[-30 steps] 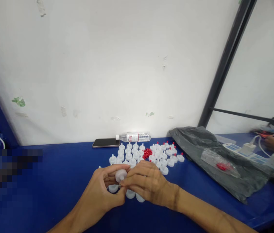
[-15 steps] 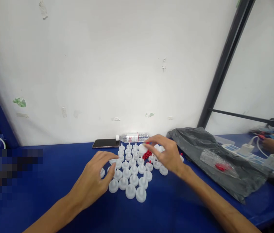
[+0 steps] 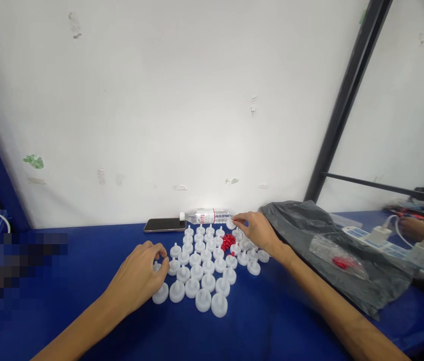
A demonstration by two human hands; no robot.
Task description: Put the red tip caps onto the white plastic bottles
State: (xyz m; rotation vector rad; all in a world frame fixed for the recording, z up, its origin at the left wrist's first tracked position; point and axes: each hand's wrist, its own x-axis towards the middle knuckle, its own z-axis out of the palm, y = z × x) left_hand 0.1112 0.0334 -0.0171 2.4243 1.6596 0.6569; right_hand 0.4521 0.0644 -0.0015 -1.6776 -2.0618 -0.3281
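My left hand (image 3: pixel 142 268) is closed at the left edge of a cluster of white nozzle caps (image 3: pixel 196 272). Its curled fingers and thumb surround one white nozzle cap (image 3: pixel 157 266), partly hidden by them. At the far right of the cluster, my right hand (image 3: pixel 260 231) pinches another white nozzle cap (image 3: pixel 230 224) near the bottle, its fingertips at the spout. A small heap of red plugs (image 3: pixel 228 242) lies among the caps, just below that hand. Most caps stand with their spouts up.
A clear plastic bottle (image 3: pixel 206 216) lies along the wall beside a dark phone (image 3: pixel 165 225). To the right, a grey plastic bag (image 3: pixel 309 250) carries a clear pouch (image 3: pixel 336 258) of red pieces. Beyond are a power strip (image 3: pixel 396 253) and another person's hands (image 3: pixel 422 228).
My right hand has moved right and put its white cap down by the bottle end. My left hand has shifted left and its fingers have closed around a cap.
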